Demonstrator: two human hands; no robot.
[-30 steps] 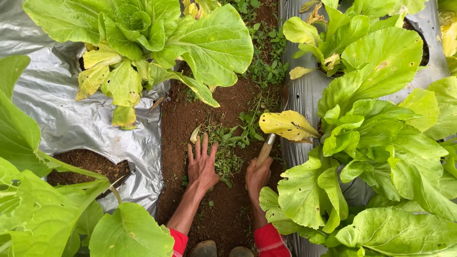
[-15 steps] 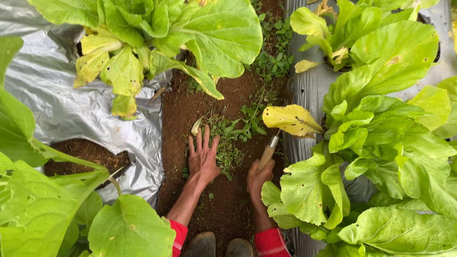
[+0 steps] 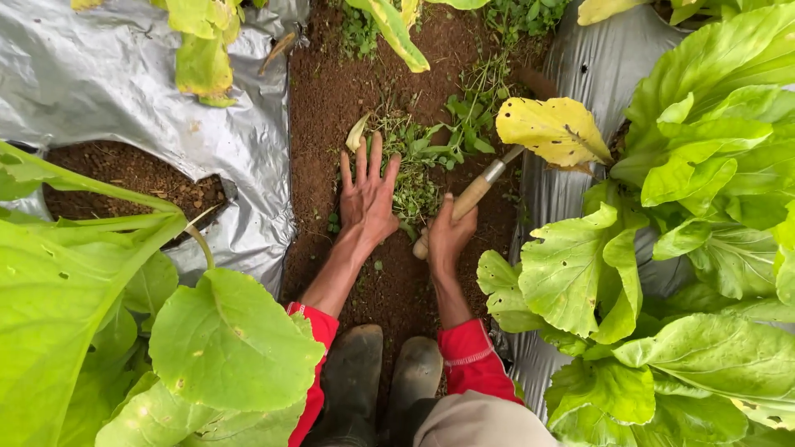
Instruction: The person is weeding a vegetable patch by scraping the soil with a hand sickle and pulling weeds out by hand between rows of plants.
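Note:
My left hand (image 3: 368,199) lies flat on the brown soil with its fingers spread, its fingertips touching a patch of small green weeds (image 3: 418,157). My right hand (image 3: 449,236) grips the wooden handle of a hand tool (image 3: 472,197). The tool's far end runs up under a yellow leaf (image 3: 551,128) and is hidden there. Both sleeves are red. My two dark boots (image 3: 381,377) stand on the soil path (image 3: 331,91) just below my hands.
Silver plastic mulch (image 3: 124,91) covers the bed on the left, with a soil-filled planting hole (image 3: 132,174). More mulch (image 3: 596,58) lines the right bed. Large leafy green plants (image 3: 712,207) crowd the right side, and others (image 3: 74,314) the lower left.
The view has moved closer to the ground. My left hand has spread flat beside the weeds, and my right hand has kept its grip on the tool handle.

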